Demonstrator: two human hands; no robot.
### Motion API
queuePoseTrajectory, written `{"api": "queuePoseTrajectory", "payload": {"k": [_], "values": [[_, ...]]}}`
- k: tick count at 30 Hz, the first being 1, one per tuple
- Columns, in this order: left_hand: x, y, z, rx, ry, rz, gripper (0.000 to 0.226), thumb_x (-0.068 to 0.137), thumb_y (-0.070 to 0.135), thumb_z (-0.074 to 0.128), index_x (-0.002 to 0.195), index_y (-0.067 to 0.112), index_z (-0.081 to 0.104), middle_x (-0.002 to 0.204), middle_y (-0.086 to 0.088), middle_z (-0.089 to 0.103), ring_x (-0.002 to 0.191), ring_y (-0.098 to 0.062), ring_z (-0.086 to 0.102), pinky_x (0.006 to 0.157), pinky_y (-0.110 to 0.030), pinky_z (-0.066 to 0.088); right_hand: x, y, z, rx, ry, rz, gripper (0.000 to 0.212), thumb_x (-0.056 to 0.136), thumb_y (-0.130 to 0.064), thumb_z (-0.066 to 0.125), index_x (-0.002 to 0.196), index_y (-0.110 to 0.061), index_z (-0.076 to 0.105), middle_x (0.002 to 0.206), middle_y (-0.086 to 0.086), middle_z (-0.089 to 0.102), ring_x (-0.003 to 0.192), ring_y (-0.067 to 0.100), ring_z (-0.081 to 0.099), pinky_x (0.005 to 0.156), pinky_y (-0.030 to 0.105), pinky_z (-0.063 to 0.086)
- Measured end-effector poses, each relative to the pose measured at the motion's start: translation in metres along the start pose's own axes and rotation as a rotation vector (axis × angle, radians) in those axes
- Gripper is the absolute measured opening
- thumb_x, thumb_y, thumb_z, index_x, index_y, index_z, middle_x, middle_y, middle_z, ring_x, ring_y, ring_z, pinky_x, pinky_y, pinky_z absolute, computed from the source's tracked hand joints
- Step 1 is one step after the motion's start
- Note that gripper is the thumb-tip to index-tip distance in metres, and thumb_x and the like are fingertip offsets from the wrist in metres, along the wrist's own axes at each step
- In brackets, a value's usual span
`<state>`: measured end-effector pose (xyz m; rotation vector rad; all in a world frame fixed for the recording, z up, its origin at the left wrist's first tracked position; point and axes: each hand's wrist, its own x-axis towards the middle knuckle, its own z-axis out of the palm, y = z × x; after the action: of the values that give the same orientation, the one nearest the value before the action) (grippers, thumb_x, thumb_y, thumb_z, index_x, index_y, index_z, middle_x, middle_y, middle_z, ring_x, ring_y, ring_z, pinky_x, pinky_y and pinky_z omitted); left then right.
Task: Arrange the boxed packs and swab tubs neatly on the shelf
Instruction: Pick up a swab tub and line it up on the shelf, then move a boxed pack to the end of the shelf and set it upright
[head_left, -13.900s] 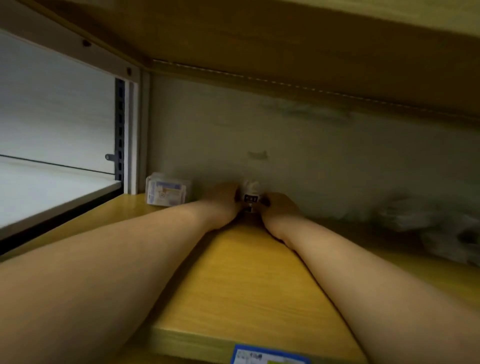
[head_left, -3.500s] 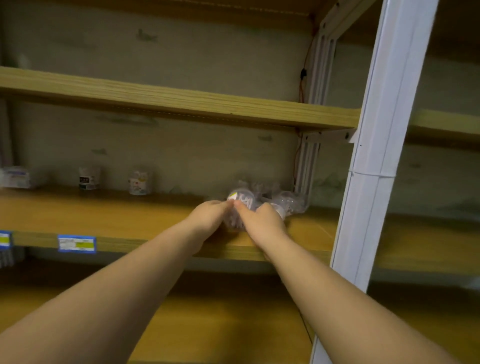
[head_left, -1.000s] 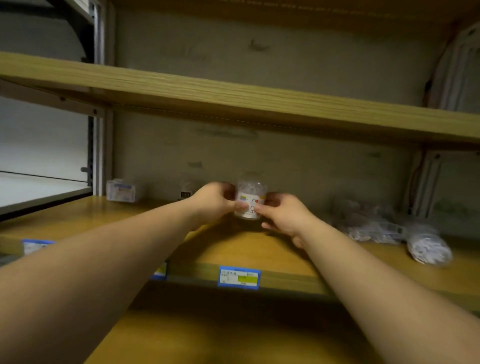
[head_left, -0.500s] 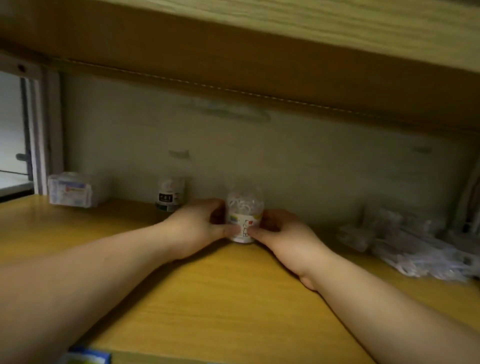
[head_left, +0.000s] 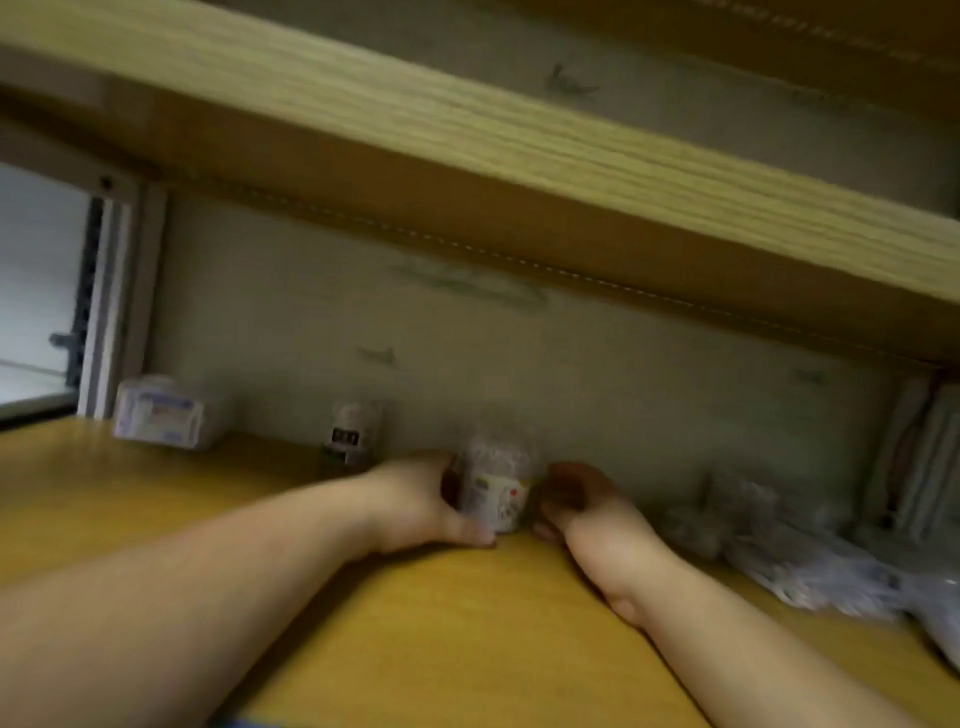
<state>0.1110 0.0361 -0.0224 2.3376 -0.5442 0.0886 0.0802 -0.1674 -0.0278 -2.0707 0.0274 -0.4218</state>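
**Tub set down by the wall**

Since half a second ago, my right hand (head_left: 582, 501) has drawn back off the clear plastic swab tub with the yellow-and-white label (head_left: 496, 486), fingers loosely curled, holding nothing. My left hand (head_left: 421, 501) curls round it on the yellow wooden shelf (head_left: 441, 623). I should square its label forward, level with the small dark-labelled tub (head_left: 350, 434).

A pale back wall (head_left: 571, 364) runs behind the shelving, marked with a few dark scuffs. Overhead sits the upper wooden board (head_left: 467, 130) — light grain on its front edge, a stitched-looking line along its shadowed underside. At far left stands a white metal upright (head_left: 104, 306) with a slotted dark strip — beyond it, a bright white surface (head_left: 31, 291).
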Motion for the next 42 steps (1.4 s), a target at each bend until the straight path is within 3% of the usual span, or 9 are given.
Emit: {"api": "queuePoseTrajectory", "payload": {"k": [5,10,13,16,21,24,28,37,42], "values": [[-0.034,0.031,-0.009,0.159,0.012,-0.201,0.092,0.067,0.059,0.084,0.14,0.014,0.052,0.136,-0.004,0.06,0.12,-0.024,0.059,0.103,-0.034,0.048,-0.021,0.001,-0.011,-0.036,-0.022,0.057,0.044,0.089,-0.01,0.067,0.132,-0.016,0.059,0.117,0.006,0.068,0.107,0.024,0.065,0.1,0.042,0.053],[-0.099,0.084,-0.005,0.359,0.062,-0.282,0.07,0.08,0.059,0.072,0.13,0.013,0.057,0.131,-0.009,0.062,0.117,-0.027,0.06,0.089,-0.029,0.046,-0.081,-0.007,-0.036,0.069,-0.2,0.004,0.039,0.097,-0.001,0.055,0.134,-0.014,0.057,0.126,0.001,0.063,0.114,0.015,0.06,0.104,0.031,0.047],[-0.128,0.117,0.021,0.358,0.217,-0.224,0.053,0.087,0.052,0.067,0.125,0.017,0.062,0.124,-0.005,0.066,0.113,-0.026,0.063,0.087,-0.029,0.049,-0.11,-0.008,-0.062,0.154,-0.126,-0.015,0.033,0.098,0.001,0.054,0.124,-0.017,0.061,0.117,0.0,0.066,0.103,0.014,0.061,0.098,0.034,0.051],[-0.131,0.144,0.056,0.319,0.266,-0.104,0.043,0.09,0.043,0.064,0.126,0.019,0.064,0.123,-0.003,0.067,0.114,-0.024,0.063,0.094,-0.031,0.052,-0.122,-0.002,-0.102,0.006,0.037,-0.076,0.031,0.097,-0.001,0.054,0.121,-0.015,0.065,0.119,0.001,0.068,0.109,0.016,0.063,0.103,0.032,0.048],[-0.111,0.176,0.098,0.019,0.141,0.029,0.047,0.089,0.03,0.068,0.133,0.017,0.06,0.126,0.001,0.068,0.113,-0.015,0.064,0.1,-0.029,0.05,-0.131,0.027,-0.149,-0.135,0.101,0.015,0.03,0.098,-0.01,0.054,0.125,-0.014,0.066,0.125,0.004,0.067,0.118,0.02,0.061,0.106,0.032,0.044],[-0.103,0.175,0.12,0.015,0.032,0.007,0.062,0.089,0.027,0.07,0.145,0.013,0.048,0.135,-0.001,0.063,0.121,-0.018,0.061,0.105,-0.032,0.048,-0.139,0.045,-0.147,-0.255,0.08,0.005,0.037,0.099,-0.015,0.051,0.133,-0.019,0.062,0.132,-0.001,0.064,0.124,0.018,0.058,0.107,0.029,0.043],[-0.098,0.166,0.126,-0.052,0.038,0.063,0.059,0.091,0.021,0.068,0.146,0.011,0.048,0.136,-0.004,0.062,0.124,-0.017,0.059,0.106,-0.028,0.046,-0.141,0.047,-0.136,-0.43,0.122,-0.043,0.038,0.097,-0.026,0.05,0.133,-0.029,0.062,0.13,-0.012,0.063,0.12,0.016,0.059,0.096,0.027,0.046],[-0.097,0.163,0.129,-0.041,0.011,0.122,0.057,0.089,0.025,0.067,0.143,0.013,0.052,0.137,-0.003,0.062,0.124,-0.019,0.059,0.108,-0.031,0.045,-0.143,0.041,-0.143,-0.271,0.127,-0.025,0.035,0.1,-0.012,0.053,0.133,-0.015,0.063,0.13,-0.001,0.066,0.116,0.011,0.058,0.096,0.019,0.039],[-0.092,0.164,0.123,-0.052,-0.039,0.116,0.056,0.09,0.026,0.067,0.143,0.013,0.052,0.136,-0.004,0.063,0.122,-0.02,0.06,0.107,-0.032,0.047,-0.14,0.044,-0.142,-0.279,0.129,-0.058,0.034,0.099,-0.014,0.055,0.132,-0.015,0.064,0.129,0.0,0.066,0.121,0.016,0.06,0.105,0.025,0.042]]}}
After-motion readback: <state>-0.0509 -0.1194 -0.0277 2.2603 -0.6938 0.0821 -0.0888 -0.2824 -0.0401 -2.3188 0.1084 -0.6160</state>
